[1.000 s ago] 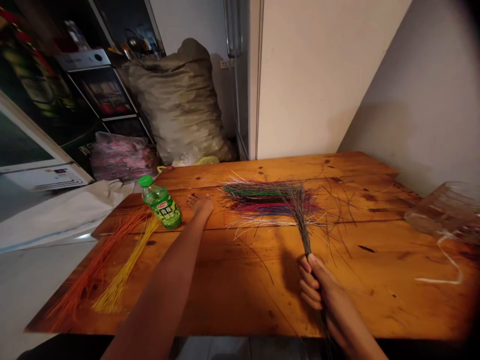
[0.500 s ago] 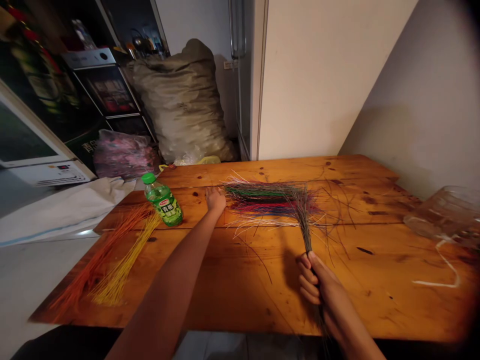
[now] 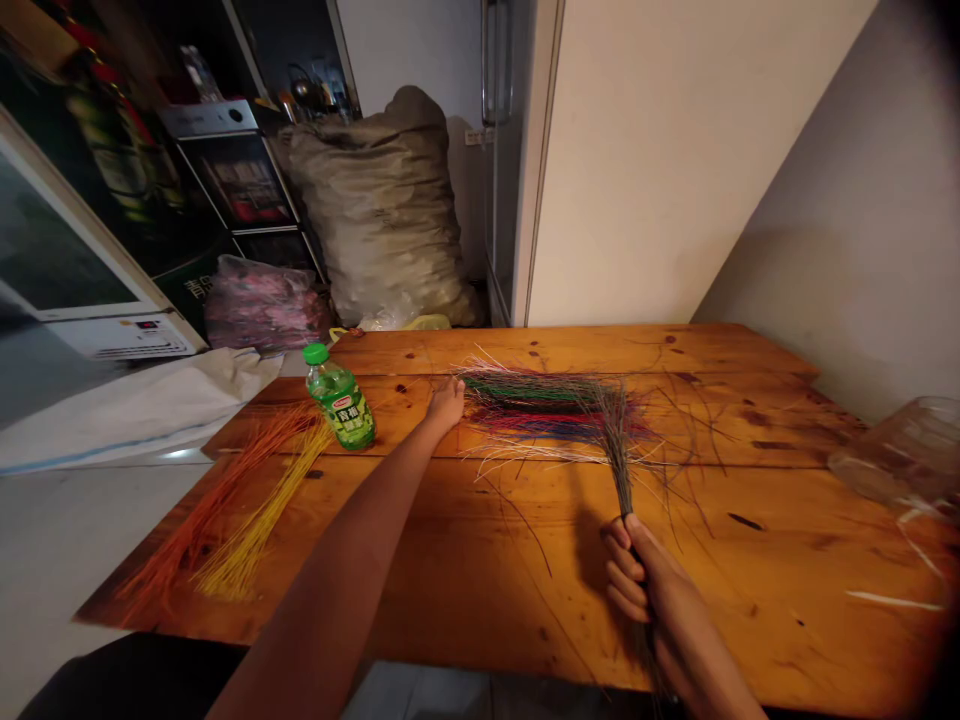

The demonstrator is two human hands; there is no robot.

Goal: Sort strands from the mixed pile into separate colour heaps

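Note:
My right hand (image 3: 637, 580) is closed around a bundle of thin dark grey strands (image 3: 616, 450). The bundle stands tilted, its upper end fanned out over the right part of a pile of coloured strands (image 3: 540, 390), its lower end hanging below my fist. The pile lies sideways on the wooden table, with green, black, red, blue and whitish strands in it. My left hand (image 3: 448, 402) is at the pile's left end with its fingers bent together; what lies between them is hidden.
Orange strands (image 3: 225, 490) and yellow strands (image 3: 262, 520) lie at the left of the wooden table (image 3: 465, 560). A green-capped drink bottle (image 3: 343, 405) stands beside them. Loose strands are scattered right of the pile. A clear plastic jar (image 3: 900, 450) lies at the right edge.
My left hand has shifted from the bare table to the end of the pile, its fingers drawn in. My right hand still grips the bundle. The view has turned slightly left.

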